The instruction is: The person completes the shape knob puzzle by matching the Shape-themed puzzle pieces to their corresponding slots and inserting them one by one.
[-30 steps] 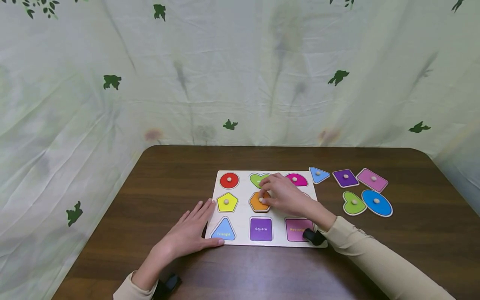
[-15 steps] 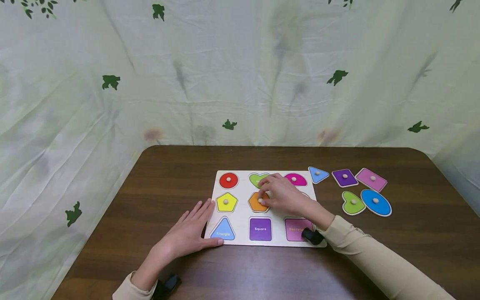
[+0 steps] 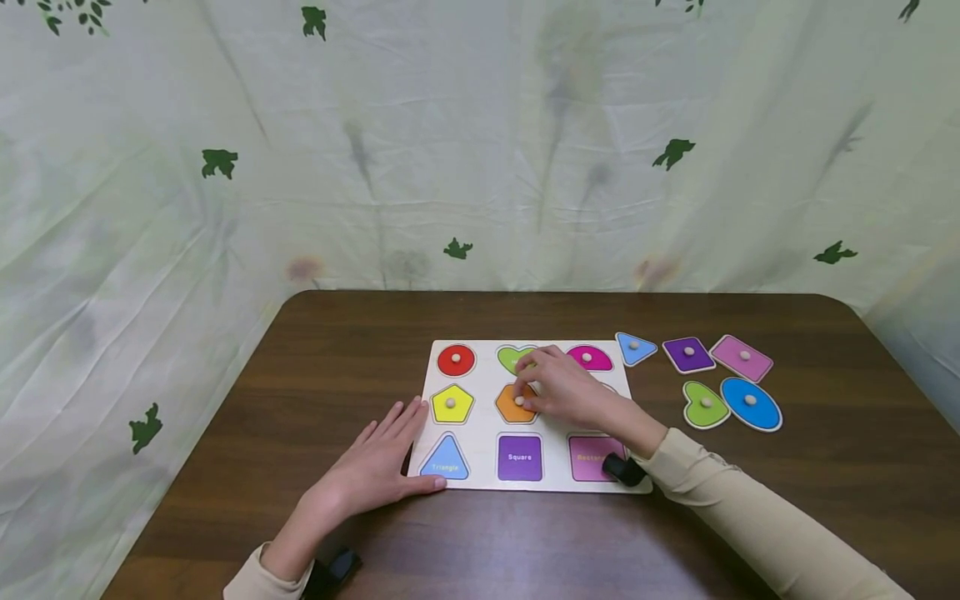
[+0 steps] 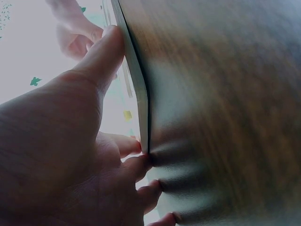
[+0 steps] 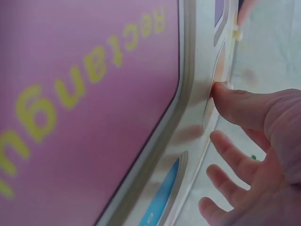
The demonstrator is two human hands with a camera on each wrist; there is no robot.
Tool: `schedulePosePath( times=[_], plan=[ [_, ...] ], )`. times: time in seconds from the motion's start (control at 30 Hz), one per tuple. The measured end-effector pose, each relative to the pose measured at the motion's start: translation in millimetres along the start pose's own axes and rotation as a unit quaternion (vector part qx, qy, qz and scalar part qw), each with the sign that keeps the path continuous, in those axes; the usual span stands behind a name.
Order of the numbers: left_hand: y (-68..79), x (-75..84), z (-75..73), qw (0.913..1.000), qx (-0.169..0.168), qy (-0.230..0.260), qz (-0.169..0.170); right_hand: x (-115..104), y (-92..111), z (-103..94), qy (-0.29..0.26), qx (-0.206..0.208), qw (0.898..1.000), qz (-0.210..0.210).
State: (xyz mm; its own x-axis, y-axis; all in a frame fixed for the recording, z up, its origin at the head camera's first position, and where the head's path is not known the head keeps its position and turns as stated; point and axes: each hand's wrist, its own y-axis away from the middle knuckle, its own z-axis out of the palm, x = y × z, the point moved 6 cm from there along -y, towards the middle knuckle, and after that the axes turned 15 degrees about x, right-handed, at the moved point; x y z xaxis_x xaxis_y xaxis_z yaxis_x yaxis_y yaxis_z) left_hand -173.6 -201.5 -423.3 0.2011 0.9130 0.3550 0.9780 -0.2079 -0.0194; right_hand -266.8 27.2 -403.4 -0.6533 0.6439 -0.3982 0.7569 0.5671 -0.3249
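Observation:
A white shape puzzle board (image 3: pixel 483 467) lies on the table. My right hand (image 3: pixel 566 387) is over its middle, thumb and forefinger pinching the small knob of the orange hexagon puzzle piece (image 3: pixel 508 408), which sits at the hexagon slot. In the right wrist view the thumb (image 5: pixel 240 106) is at that knob and the other fingers are spread apart. My left hand (image 3: pixel 378 462) lies with straight fingers along the board's left edge. Its thumb (image 4: pixel 106 54) rests on the near left corner. A red circle (image 3: pixel 456 360), yellow pentagon (image 3: pixel 452 412) and magenta half circle (image 3: pixel 592 358) sit in their slots.
Right of the board lie loose knobbed pieces: a blue triangle (image 3: pixel 636 354), purple square (image 3: pixel 688 362), pink rectangle (image 3: pixel 738 367), green heart (image 3: pixel 701 400) and blue oval (image 3: pixel 761 417). The brown table (image 3: pixel 360 350) ends at a patterned curtain (image 3: pixel 495 167).
The view has shifted very slightly. Both hands keep their places, the right still pinching the hexagon's knob.

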Motion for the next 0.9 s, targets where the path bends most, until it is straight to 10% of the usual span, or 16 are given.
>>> schedulePosePath(
  times=[0.9],
  plan=[
    [0.6, 0.6, -2.2, 0.9999, 0.005, 0.0, 0.015, 37.3, 31.8, -69.8, -0.068, 0.108, 0.989, 0.075]
  ],
)
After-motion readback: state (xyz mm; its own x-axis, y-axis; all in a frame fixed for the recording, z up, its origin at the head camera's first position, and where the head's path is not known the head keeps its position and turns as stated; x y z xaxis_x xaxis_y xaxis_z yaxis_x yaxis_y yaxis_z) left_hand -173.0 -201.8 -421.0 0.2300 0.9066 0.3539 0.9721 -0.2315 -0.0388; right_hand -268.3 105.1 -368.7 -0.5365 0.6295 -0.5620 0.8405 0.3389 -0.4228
